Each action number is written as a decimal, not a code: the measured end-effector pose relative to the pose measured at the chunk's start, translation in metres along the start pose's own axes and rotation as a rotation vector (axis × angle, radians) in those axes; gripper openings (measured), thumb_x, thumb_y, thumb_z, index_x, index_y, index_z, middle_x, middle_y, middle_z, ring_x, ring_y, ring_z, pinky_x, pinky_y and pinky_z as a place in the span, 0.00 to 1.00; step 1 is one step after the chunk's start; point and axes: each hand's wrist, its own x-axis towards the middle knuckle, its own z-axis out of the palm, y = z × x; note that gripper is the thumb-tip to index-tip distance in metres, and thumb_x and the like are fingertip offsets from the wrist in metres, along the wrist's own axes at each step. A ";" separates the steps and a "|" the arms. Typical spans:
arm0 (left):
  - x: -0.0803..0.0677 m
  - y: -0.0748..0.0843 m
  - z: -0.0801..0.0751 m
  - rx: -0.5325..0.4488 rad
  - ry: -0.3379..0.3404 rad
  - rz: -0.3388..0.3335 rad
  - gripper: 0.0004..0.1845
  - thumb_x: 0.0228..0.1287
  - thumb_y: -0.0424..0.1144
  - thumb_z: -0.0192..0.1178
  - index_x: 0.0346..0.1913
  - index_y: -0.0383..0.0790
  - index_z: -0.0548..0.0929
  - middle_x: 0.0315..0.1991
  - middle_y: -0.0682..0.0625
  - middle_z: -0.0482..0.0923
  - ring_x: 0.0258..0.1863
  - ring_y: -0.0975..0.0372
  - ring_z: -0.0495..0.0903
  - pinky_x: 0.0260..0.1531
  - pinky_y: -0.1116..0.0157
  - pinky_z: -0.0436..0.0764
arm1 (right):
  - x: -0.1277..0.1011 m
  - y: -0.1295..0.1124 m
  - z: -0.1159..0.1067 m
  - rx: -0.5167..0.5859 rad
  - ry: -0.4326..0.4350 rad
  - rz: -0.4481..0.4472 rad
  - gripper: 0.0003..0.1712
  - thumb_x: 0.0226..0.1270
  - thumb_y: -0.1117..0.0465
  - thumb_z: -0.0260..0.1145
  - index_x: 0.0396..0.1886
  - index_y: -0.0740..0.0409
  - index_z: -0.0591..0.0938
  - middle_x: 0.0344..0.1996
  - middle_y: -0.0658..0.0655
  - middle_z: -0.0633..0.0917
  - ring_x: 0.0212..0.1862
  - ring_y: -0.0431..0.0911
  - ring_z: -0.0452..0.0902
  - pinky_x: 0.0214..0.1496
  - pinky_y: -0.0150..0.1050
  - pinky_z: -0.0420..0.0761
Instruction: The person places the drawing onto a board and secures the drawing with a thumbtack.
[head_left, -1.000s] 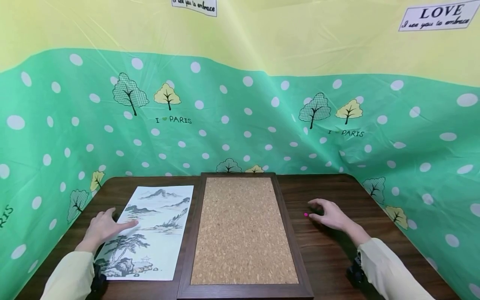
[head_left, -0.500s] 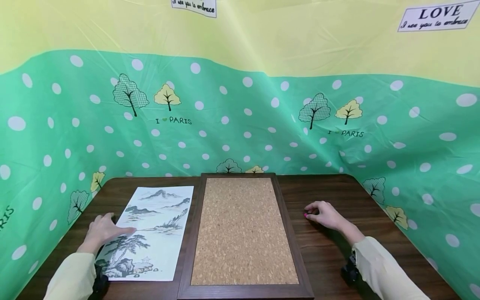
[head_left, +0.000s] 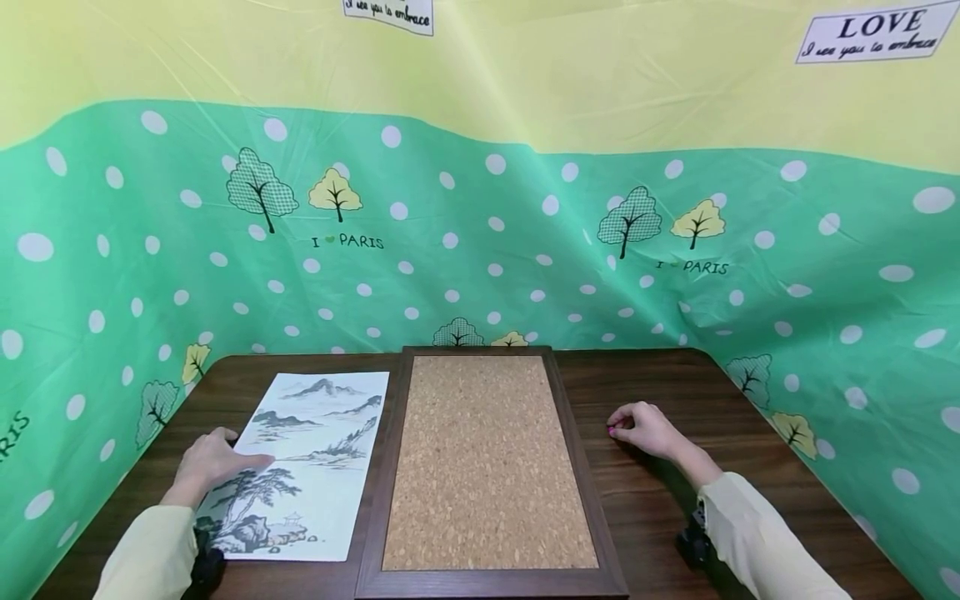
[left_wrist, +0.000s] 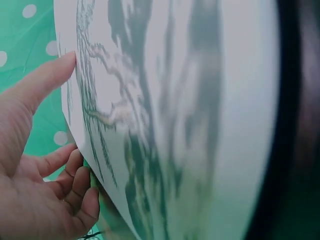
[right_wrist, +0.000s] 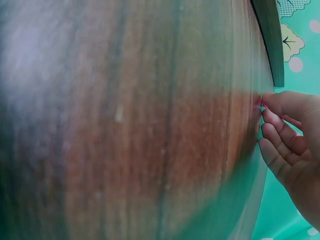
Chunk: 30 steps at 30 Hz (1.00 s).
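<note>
On the left of the table lies a white sheet of paper printed with an ink landscape of mountains and a pine. My left hand grips its left edge, thumb on the printed face and fingers curled at the edge. In the left wrist view, the thumb tip touches the paper and the bent fingers sit right by its border. Over the table's right side, my right hand pinches a tiny pink pushpin between thumb and fingertips, which mostly cover it.
A cork board with a dark brown frame lies between the two hands, just right of the paper. Beneath everything is a dark wood-grain table. Behind it hangs a green and yellow patterned curtain.
My right thumb and fingertips have come together around the pink pushpin, which lay beside them a second ago. The left hand has slid slightly right and down along the paper's edge.
</note>
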 end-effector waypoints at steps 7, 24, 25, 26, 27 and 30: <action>-0.002 0.003 0.001 -0.100 0.004 -0.067 0.51 0.38 0.61 0.69 0.50 0.16 0.64 0.44 0.25 0.68 0.40 0.41 0.69 0.39 0.48 0.70 | 0.002 0.006 0.002 -0.020 0.009 -0.016 0.04 0.52 0.70 0.63 0.27 0.62 0.84 0.23 0.48 0.82 0.27 0.35 0.73 0.29 0.31 0.74; 0.003 -0.008 0.015 -0.355 0.051 0.043 0.30 0.49 0.33 0.64 0.53 0.22 0.64 0.44 0.31 0.69 0.39 0.49 0.70 0.33 0.61 0.72 | -0.006 0.009 0.000 -0.039 0.002 -0.027 0.05 0.54 0.70 0.62 0.28 0.61 0.84 0.25 0.49 0.83 0.30 0.38 0.76 0.32 0.34 0.75; 0.003 -0.009 0.016 -0.371 0.039 0.047 0.30 0.50 0.32 0.63 0.54 0.22 0.63 0.45 0.30 0.68 0.39 0.49 0.71 0.33 0.62 0.73 | -0.007 0.009 -0.001 -0.039 0.002 -0.024 0.05 0.54 0.70 0.62 0.28 0.60 0.84 0.25 0.50 0.83 0.30 0.38 0.76 0.32 0.34 0.76; 0.003 -0.009 0.016 -0.386 0.025 0.047 0.30 0.51 0.31 0.61 0.55 0.22 0.62 0.46 0.30 0.68 0.39 0.50 0.71 0.33 0.63 0.73 | -0.007 0.009 -0.001 -0.040 0.002 -0.024 0.05 0.54 0.70 0.62 0.28 0.60 0.84 0.25 0.50 0.83 0.31 0.39 0.76 0.32 0.34 0.76; 0.003 -0.009 0.016 -0.405 0.010 0.046 0.30 0.52 0.31 0.60 0.56 0.22 0.62 0.47 0.29 0.68 0.39 0.51 0.72 0.32 0.64 0.74 | -0.008 0.009 -0.001 -0.039 0.002 -0.024 0.05 0.54 0.70 0.62 0.28 0.60 0.84 0.26 0.50 0.83 0.31 0.39 0.76 0.33 0.35 0.76; 0.001 -0.009 0.014 -0.474 -0.040 0.038 0.31 0.54 0.30 0.57 0.59 0.22 0.59 0.50 0.28 0.67 0.36 0.54 0.74 0.30 0.66 0.74 | -0.009 0.009 -0.002 -0.035 0.002 -0.022 0.05 0.54 0.70 0.63 0.28 0.60 0.84 0.26 0.50 0.83 0.31 0.40 0.76 0.33 0.35 0.76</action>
